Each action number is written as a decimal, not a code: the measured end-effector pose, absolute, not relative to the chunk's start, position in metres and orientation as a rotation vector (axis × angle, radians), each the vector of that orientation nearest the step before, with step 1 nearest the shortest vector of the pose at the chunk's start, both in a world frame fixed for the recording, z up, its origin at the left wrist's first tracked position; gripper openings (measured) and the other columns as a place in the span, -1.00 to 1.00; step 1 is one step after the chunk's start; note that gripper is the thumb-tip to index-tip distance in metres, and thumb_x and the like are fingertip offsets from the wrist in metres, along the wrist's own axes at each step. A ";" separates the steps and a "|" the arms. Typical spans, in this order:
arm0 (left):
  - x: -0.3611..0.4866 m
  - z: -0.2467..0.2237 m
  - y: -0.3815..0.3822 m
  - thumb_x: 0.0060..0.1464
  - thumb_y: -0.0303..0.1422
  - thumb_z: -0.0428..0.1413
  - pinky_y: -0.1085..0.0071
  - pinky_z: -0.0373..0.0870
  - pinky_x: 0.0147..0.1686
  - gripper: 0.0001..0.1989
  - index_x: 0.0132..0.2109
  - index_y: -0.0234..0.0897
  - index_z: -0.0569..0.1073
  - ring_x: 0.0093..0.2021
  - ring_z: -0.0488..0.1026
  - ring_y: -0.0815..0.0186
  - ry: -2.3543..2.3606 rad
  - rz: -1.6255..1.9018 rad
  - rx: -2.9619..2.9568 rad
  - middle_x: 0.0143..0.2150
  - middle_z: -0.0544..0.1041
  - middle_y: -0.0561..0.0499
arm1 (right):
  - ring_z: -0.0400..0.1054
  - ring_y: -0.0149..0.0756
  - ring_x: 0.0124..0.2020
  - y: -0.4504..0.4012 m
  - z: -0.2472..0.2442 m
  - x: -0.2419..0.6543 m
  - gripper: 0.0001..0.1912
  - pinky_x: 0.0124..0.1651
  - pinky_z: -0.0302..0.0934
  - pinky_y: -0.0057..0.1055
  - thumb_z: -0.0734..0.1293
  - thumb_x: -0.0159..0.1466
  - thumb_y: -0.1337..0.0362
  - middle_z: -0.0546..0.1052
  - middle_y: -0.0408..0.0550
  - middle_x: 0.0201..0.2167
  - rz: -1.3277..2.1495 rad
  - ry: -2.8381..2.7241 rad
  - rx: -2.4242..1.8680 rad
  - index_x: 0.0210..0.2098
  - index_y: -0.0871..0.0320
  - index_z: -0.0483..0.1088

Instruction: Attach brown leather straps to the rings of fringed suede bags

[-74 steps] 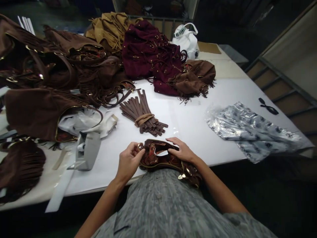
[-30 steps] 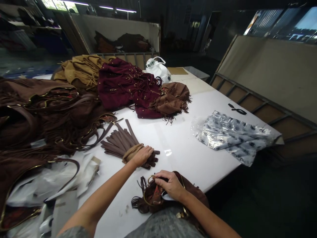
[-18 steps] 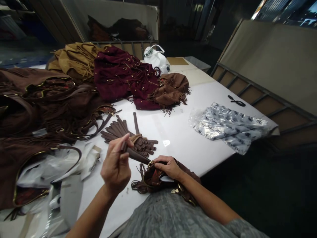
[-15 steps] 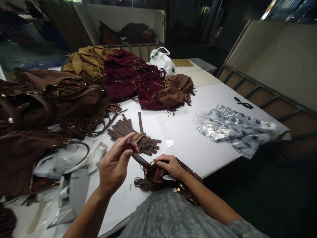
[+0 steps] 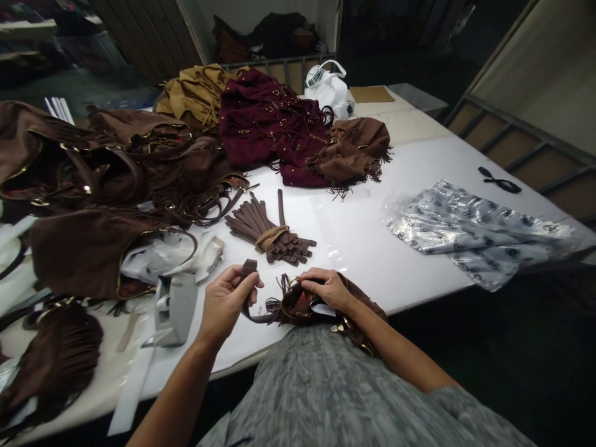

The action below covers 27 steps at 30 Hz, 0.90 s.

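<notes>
Pinched in my left hand (image 5: 228,301) is the end of a dark brown strap (image 5: 250,267), whose length runs down behind my fingers towards a bag. That brown fringed handbag (image 5: 298,308) lies at the table edge against my body, with its mouth open and a reddish lining showing. My right hand (image 5: 326,288) is closed at the bag's rim, thumb and fingers on a gold ring (image 5: 294,281). Just beyond both hands lies a bundle of brown straps (image 5: 254,220), tied round with a tan band (image 5: 271,236).
Brown handbags (image 5: 93,248) cover the left side. Burgundy bags (image 5: 256,118) and mustard bags (image 5: 190,96) are heaped at the back. A grey tape dispenser (image 5: 176,310) stands left of my left arm. Patterned plastic-wrapped sheets (image 5: 470,223) and black scissors (image 5: 500,181) lie right on the white table (image 5: 354,230).
My left hand has come lower, and the strap end now shows above its fingers. My right hand stays at the bag's ring. The view has shifted left and down.
</notes>
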State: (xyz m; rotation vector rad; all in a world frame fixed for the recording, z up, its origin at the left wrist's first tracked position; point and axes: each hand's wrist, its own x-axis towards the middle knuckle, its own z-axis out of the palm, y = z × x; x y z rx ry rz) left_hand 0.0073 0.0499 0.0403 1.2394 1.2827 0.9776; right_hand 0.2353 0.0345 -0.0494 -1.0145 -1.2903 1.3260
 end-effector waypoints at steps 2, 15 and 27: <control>0.008 0.039 0.045 0.10 -0.24 0.19 0.52 0.16 -0.63 -0.78 -0.20 -0.31 0.45 -0.61 0.30 0.45 1.288 0.958 1.277 -0.42 0.51 0.04 | 0.46 -0.31 -0.24 0.033 -0.049 0.234 -0.80 -0.09 0.33 -0.36 0.42 0.18 0.18 0.59 -0.06 -0.30 1.317 -1.308 -1.002 -0.26 0.15 0.58; 0.015 0.026 0.031 0.28 -0.35 -0.04 0.34 0.32 -0.21 -0.62 0.20 -0.25 0.36 -0.29 0.31 0.26 1.374 0.953 2.267 -0.28 0.30 -0.02 | 0.46 -0.27 -0.20 0.028 -0.046 0.230 -0.73 -0.05 0.33 -0.31 0.42 0.18 0.10 0.59 -0.03 -0.27 1.302 -1.330 -1.048 -0.24 0.16 0.57; 0.013 0.001 0.039 0.25 -0.29 -0.04 0.28 0.31 -0.14 -0.75 -0.11 -0.29 0.47 -0.19 0.36 0.18 1.345 0.739 2.039 -0.23 0.38 -0.08 | 0.46 -0.29 -0.17 0.028 -0.045 0.229 -0.76 -0.01 0.31 -0.33 0.40 0.21 0.14 0.58 -0.04 -0.24 1.298 -1.310 -1.058 -0.22 0.16 0.56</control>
